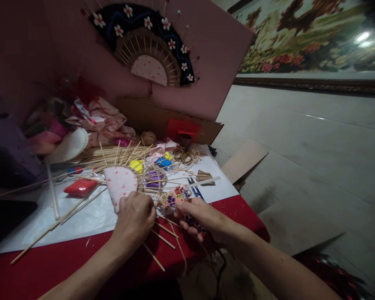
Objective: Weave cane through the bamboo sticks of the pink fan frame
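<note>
A half-round piece of white cloth with red spots (121, 183) lies on the table, and thin wooden sticks (171, 180) fan out from its curved edge through rings of brown twine (140, 182). My left hand (136, 214) is closed at the lower end of this half-round, gripping sticks and edge; its fingertips are partly hidden. My right hand (198, 214) wraps round a flower-patterned glue gun (175, 196), whose dark cord hangs below the table edge. The gun points left, close to the twine and sticks beside my left hand. Its tip is hard to make out.
Behind lie a bundle of sticks (112, 155), a yellow clay packet (136, 166), a purple one (154, 179), a red packet (80, 187) and scissors (196, 189). A finished fan (146, 39) is pinned on the pink board. The red table edge (246, 216) ends at right.
</note>
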A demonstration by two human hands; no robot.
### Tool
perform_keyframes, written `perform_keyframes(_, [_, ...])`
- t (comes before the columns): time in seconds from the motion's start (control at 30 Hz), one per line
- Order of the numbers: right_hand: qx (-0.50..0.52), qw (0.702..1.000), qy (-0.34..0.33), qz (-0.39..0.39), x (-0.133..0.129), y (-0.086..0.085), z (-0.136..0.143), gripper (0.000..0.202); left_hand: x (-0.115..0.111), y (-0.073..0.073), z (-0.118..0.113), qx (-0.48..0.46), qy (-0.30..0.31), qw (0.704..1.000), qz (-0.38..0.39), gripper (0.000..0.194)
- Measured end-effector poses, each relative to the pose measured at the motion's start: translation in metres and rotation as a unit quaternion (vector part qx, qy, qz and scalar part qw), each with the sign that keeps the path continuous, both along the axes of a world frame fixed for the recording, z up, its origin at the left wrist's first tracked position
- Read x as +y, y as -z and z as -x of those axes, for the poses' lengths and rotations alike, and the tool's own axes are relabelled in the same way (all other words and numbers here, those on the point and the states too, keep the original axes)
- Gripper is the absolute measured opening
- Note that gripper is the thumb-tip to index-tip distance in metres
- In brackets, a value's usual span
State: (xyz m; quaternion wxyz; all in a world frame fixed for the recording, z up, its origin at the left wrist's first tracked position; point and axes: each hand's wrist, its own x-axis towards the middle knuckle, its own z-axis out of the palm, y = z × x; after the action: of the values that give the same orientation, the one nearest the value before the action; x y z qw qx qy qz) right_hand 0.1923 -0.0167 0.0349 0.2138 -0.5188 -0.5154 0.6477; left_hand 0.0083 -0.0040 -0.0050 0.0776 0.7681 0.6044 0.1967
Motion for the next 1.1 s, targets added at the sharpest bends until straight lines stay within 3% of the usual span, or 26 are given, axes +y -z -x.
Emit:
perform_keyframes(0.43, [-0.021, 1.000, 0.005, 0.013, 0.0002, -0.0022, 0.0027, 0.035, 0.0037, 0.0057, 0.0012, -0.002, -0.004, 1.000, -0.001, 0.021])
perform_keyframes(1.1, [-0.014, 1.000, 0.007, 0.018, 0.0015, 0.0038, 0.0008, 0.036, 0.0007, 0.0003, 0.0003, -0.010, -0.003, 1.000, 0.004, 0.024])
